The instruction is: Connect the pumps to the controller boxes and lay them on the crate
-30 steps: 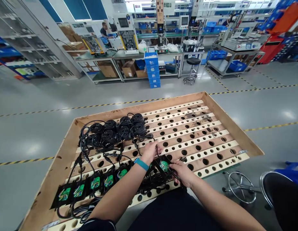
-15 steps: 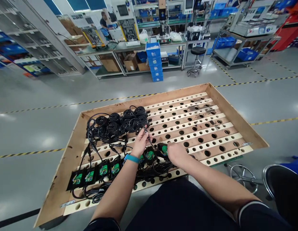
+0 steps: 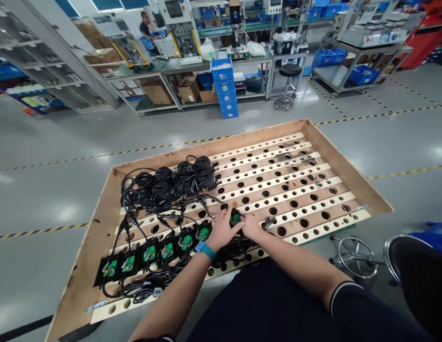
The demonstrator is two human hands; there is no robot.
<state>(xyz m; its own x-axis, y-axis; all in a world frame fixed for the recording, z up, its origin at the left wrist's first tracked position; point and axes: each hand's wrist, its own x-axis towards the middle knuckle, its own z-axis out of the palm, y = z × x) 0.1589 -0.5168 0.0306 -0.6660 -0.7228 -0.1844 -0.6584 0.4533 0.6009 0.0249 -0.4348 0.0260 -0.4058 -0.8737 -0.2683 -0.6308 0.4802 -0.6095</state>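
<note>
A large wooden tray [image 3: 344, 164] with rows of round holes lies in front of me. Along its near edge stands a row of black modules with green parts [image 3: 149, 251], joined by black cables. My left hand [image 3: 221, 229] and my right hand [image 3: 252, 226] meet over the rightmost black module [image 3: 236, 218]. Both hands curl around it, fingers closed on its sides. A blue band sits on my left wrist. Behind, a cluster of round black parts [image 3: 178, 183] rests on the tray's far left.
A black stool [image 3: 413, 270] with a chrome foot ring stands at my right. Yellow-black floor tape crosses the grey floor. Beyond are workbenches, stacked blue bins [image 3: 224, 92], a round stool [image 3: 287, 78] and a person [image 3: 145, 24] at a far bench.
My left hand has dropped from the cable near the round black parts down to the rightmost module. My right hand stayed on that module. The view tilted slightly.
</note>
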